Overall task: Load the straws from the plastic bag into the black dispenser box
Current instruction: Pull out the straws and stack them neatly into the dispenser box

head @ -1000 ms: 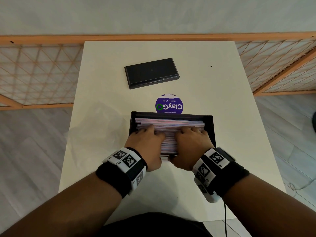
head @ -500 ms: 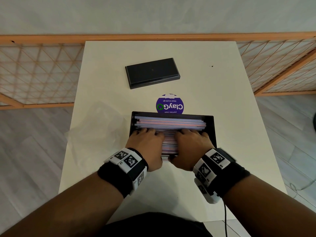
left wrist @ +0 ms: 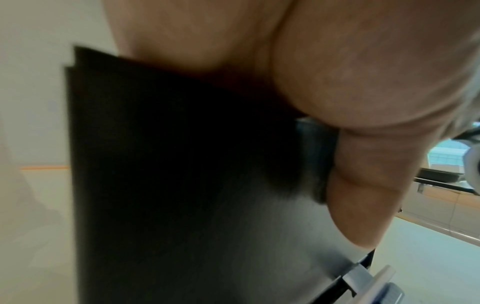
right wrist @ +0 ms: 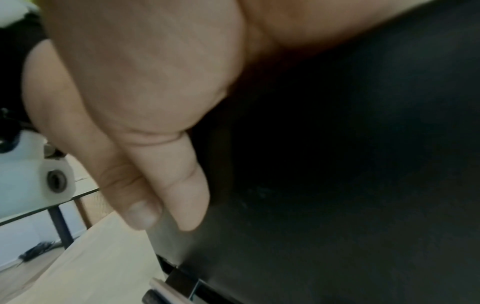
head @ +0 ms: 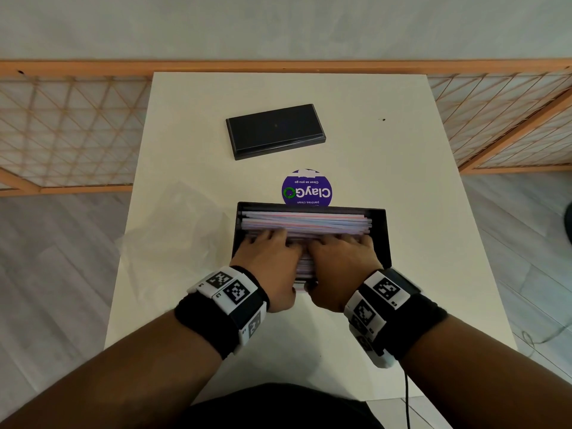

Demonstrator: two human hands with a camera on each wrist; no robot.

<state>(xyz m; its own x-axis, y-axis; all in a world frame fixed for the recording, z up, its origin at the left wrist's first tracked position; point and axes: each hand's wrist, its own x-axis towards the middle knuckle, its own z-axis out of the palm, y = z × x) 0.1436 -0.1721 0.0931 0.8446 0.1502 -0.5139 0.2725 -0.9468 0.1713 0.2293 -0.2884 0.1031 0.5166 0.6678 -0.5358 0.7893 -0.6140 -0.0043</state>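
Note:
The black dispenser box (head: 380, 233) stands open on the table in front of me, filled with pink, white and blue straws (head: 306, 220) lying left to right. My left hand (head: 270, 246) and right hand (head: 340, 253) lie side by side on the near part of the straws, fingers pressing down on them. Both thumbs hang outside the box: the left thumb (left wrist: 363, 195) and the right thumb (right wrist: 168, 174) rest against its black front wall (left wrist: 182, 185). The clear plastic bag (head: 173, 233) lies flat left of the box.
The box's black lid (head: 275, 130) lies further back on the white table (head: 418, 258). A round purple sticker (head: 306, 190) shows just behind the box. An orange lattice rail (head: 62, 125) runs behind and beside the table.
My fingers have slid a little back toward me over the straws, so more of the far rows shows. The box, lid and bag have not moved.

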